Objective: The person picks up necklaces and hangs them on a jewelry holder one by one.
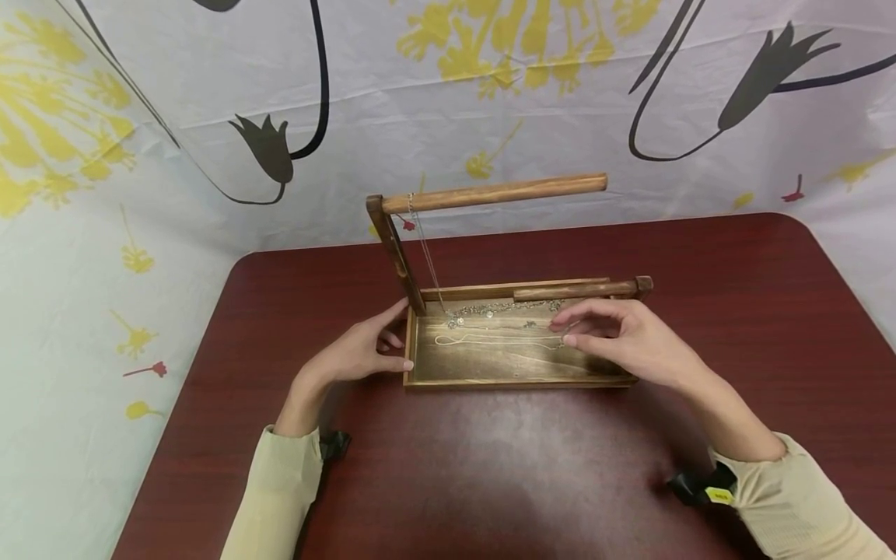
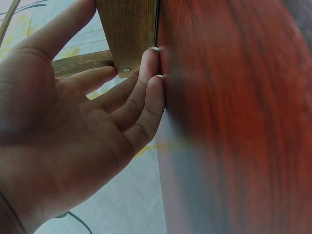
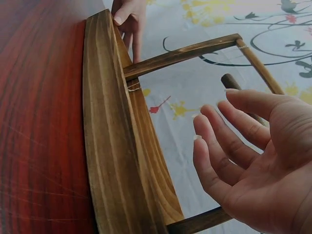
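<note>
A brown wooden jewelry stand (image 1: pixel 518 381) with a shallow tray base stands on the table. My left hand (image 1: pixel 353 350) is at its left end, thumb at the front corner and a forefinger near the tall upright; in the left wrist view the fingers (image 2: pixel 151 92) touch the wood and tabletop. Above the tray's right half hovers my right hand (image 1: pixel 623 338), thumb and fingers apart, nothing between them. A fine gold necklace (image 1: pixel 483 339) lies in the tray, one end near the right thumb. Behind it lies a chunkier silver-toned chain (image 1: pixel 483 310).
A thin necklace (image 1: pixel 426 250) hangs from the tall bar (image 1: pixel 497 192) at the left, reaching down into the tray. A lower bar (image 1: pixel 574 291) runs along the right rear. The dark red table (image 1: pixel 294 288) meets a flower-printed cloth (image 1: pixel 371 117) at the back.
</note>
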`<state>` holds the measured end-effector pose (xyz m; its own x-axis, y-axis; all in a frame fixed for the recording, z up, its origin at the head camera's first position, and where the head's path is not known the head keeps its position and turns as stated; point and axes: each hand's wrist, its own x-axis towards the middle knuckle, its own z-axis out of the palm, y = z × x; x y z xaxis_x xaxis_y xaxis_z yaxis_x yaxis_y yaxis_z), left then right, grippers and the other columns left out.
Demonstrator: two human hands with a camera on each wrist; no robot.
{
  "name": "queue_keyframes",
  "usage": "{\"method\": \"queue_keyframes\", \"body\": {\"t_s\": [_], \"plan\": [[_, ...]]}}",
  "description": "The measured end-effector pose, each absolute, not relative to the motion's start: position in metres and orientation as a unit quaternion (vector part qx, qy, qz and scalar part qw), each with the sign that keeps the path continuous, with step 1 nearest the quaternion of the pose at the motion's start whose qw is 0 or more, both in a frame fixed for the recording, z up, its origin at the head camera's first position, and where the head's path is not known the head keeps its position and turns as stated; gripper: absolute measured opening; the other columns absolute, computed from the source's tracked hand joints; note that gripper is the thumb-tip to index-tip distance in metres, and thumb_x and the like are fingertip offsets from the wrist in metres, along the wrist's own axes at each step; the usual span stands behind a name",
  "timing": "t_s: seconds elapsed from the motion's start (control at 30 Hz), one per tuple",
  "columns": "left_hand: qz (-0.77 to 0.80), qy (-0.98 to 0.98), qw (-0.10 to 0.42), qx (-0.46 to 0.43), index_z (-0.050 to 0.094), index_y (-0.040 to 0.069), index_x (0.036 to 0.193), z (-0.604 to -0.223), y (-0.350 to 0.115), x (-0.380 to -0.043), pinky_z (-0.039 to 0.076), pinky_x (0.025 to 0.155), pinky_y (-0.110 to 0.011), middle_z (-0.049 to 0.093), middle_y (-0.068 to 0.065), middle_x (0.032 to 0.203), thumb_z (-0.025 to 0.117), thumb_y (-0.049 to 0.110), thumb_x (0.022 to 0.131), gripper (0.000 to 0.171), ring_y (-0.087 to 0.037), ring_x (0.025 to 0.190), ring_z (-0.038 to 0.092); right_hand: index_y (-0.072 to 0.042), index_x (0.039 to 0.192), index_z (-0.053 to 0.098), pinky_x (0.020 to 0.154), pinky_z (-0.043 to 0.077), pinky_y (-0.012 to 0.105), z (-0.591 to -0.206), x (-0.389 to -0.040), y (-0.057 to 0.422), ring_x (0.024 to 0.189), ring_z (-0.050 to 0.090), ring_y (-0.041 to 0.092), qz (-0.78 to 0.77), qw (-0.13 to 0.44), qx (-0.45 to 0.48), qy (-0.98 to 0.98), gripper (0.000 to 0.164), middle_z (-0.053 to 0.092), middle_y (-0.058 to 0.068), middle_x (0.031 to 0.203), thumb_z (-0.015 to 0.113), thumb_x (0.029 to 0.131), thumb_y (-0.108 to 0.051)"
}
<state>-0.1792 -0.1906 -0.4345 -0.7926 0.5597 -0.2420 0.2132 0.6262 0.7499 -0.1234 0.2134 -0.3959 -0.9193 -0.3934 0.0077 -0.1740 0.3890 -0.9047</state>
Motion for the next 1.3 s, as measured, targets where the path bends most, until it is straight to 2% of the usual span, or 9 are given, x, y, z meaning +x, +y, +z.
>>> {"method": "queue_keyframes", "body": {"t_s": [0.27, 0.67, 0.93, 1.03, 1.3], "plan": [[0.37, 0.872, 0.232, 0.222, 0.017, 0.02, 0.161, -0.434, -0.19, -0.18, 0.05, 0.09, -0.04, 0.052, -0.013, 0.14, 0.081, 0.028, 0.085, 0.1, -0.021, 0.106, 0.061, -0.017, 0.114, 0.072, 0.071, 0.052, 0.025, -0.407, -0.125, 0.213, 0.093, 0.068, 0.013, -0.501, 0.108, -0.156, 0.845, 0.02, 0.071, 0.005, 0.112, 0.07, 0.094, -0.016], [0.37, 0.873, 0.234, 0.217, 0.017, 0.02, 0.161, -0.433, -0.189, -0.179, 0.05, 0.09, -0.04, 0.056, -0.013, 0.132, 0.082, 0.027, 0.085, 0.1, -0.021, 0.106, 0.061, -0.012, 0.111, 0.073, 0.071, 0.053, 0.025, -0.421, -0.125, 0.21, 0.091, 0.069, 0.012, -0.516, 0.083, -0.165, 0.837, 0.018, 0.071, 0.005, 0.112, 0.072, 0.093, -0.013], [0.37, 0.872, 0.234, 0.217, 0.018, 0.02, 0.161, -0.434, -0.189, -0.179, 0.05, 0.09, -0.041, 0.055, -0.013, 0.133, 0.081, 0.028, 0.085, 0.099, -0.022, 0.106, 0.061, -0.012, 0.111, 0.072, 0.065, 0.054, 0.028, -0.43, -0.127, 0.207, 0.083, 0.07, 0.021, -0.5, 0.086, -0.159, 0.847, 0.02, 0.073, 0.008, 0.102, 0.074, 0.091, -0.015], [0.371, 0.872, 0.234, 0.219, 0.018, 0.019, 0.161, -0.434, -0.189, -0.179, 0.05, 0.09, -0.041, 0.055, -0.013, 0.134, 0.081, 0.028, 0.085, 0.099, -0.022, 0.106, 0.061, -0.011, 0.111, 0.072, 0.066, 0.053, 0.028, -0.433, -0.127, 0.205, 0.081, 0.069, 0.018, -0.492, 0.083, -0.158, 0.852, 0.02, 0.073, 0.005, 0.097, 0.074, 0.092, -0.016], [0.368, 0.872, 0.234, 0.221, 0.017, 0.019, 0.161, -0.435, -0.19, -0.179, 0.05, 0.09, -0.04, 0.055, -0.013, 0.134, 0.081, 0.027, 0.085, 0.099, -0.021, 0.106, 0.061, -0.011, 0.11, 0.073, 0.067, 0.052, 0.026, -0.44, -0.129, 0.202, 0.083, 0.068, 0.013, -0.489, 0.077, -0.156, 0.855, 0.02, 0.072, 0.005, 0.103, 0.075, 0.091, -0.016]]}}
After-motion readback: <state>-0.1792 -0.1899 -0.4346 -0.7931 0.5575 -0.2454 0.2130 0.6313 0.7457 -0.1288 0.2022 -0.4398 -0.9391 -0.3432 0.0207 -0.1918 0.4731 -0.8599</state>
